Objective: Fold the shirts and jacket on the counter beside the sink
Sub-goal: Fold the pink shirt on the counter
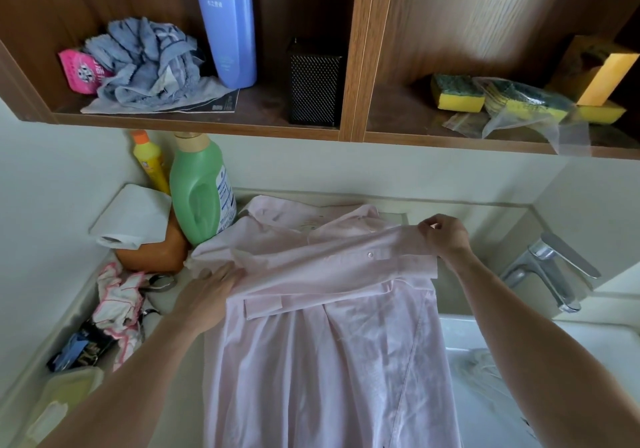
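Head view: pink shirt laid on counter left of sink, sleeve folded across; pressed by flat-fingered left hand, sleeve end pinched by right hand.

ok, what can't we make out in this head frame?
Head view only.
pink shirt: hem cut off by the bottom edge.
left hand: fingertips on or under the shirt's fold, unclear.
sink: pale contents blurred, partly behind the right forearm.
yellow bottle: label too small to read.

Soft daylight, wide-angle edge distortion
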Available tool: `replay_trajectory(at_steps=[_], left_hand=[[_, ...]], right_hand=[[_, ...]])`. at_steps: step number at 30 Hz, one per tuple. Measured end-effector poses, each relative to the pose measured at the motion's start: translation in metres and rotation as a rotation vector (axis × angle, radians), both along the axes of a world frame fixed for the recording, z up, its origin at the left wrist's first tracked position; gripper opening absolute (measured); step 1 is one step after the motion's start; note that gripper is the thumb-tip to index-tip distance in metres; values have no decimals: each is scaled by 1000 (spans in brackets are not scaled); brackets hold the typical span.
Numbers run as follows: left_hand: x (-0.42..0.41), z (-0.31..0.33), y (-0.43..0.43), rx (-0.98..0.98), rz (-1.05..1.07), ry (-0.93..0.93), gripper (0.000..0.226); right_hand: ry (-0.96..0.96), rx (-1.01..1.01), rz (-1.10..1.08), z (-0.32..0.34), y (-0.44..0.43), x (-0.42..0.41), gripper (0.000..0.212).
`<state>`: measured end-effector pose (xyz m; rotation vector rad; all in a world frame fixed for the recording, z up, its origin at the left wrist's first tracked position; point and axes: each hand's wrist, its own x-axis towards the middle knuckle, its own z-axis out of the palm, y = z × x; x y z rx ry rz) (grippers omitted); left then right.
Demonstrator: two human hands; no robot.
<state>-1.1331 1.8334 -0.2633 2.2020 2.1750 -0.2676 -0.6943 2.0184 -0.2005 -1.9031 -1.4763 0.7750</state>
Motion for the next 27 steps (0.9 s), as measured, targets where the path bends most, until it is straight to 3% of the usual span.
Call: replay_trajectory(at_steps=[3,5,8,10,13,15,17,20,24,27], left_hand=[[8,-4,3,-229,59,-70,77],[9,-1,3,-250,83,-155,69],[18,2,8,159,29,-304,61],[31,2,18,311,12,-342,63],[53,-7,29,167,2,-246,71],[59,-26,31,10,54,-199,76],[59,-45,30,-108,111,-184,86],[56,-58,39,-201,123,-216,88],[48,-60,60,-252,215,-316,68],[51,-60,66,-262,259,-254,73]], right_hand=[[-262,-40,8,-8,9,-7,16],[-415,22,-5,-19,4,-19,16],[-457,224,202,-35,-9,-50,23],[-497,210,400,-51,-16,-68,36],[-610,-71,494,-84,-25,-64,60],[-712,-185,473,-106,-30,-41,65],[-697,-250,414,-117,-34,-21,64],[-625,-280,362,-117,-34,-14,60],[-600,-287,339,-114,-34,-18,59],[-723,-230,300,-106,-31,-22,56]])
